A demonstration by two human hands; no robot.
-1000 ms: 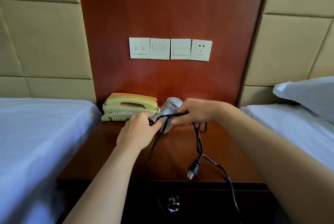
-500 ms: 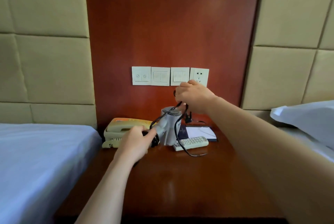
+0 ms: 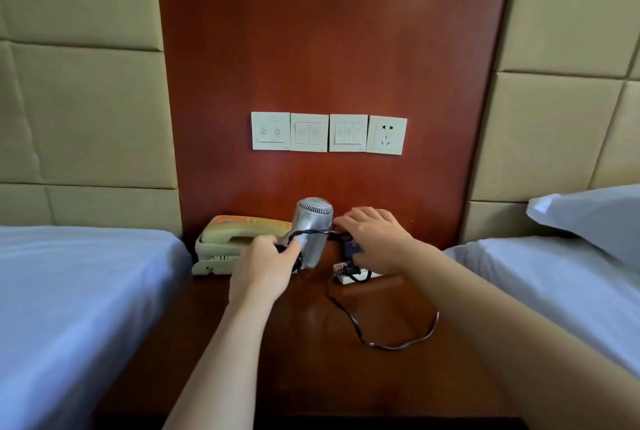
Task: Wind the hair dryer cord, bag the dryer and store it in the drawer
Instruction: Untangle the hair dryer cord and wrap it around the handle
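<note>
A silver hair dryer (image 3: 313,232) stands upright at the back of the wooden nightstand (image 3: 311,360). My left hand (image 3: 266,268) grips its handle. One turn of the black cord (image 3: 381,343) runs across the dryer's body, and the rest trails in a loose loop over the nightstand. My right hand (image 3: 375,239) holds the cord just right of the dryer, fingers curled over it. The plug (image 3: 348,269) lies below that hand. No bag or drawer shows in this view.
A beige telephone (image 3: 228,246) sits left of the dryer. A white remote (image 3: 353,277) and a dark card lie under my right hand. Beds (image 3: 69,291) flank the nightstand, with a pillow (image 3: 595,218) at right. Switches and a socket (image 3: 387,135) are on the wall.
My right hand has come down from near the socket to beside the dryer, laying cord across its body. The slack loop now lies further forward on the nightstand.
</note>
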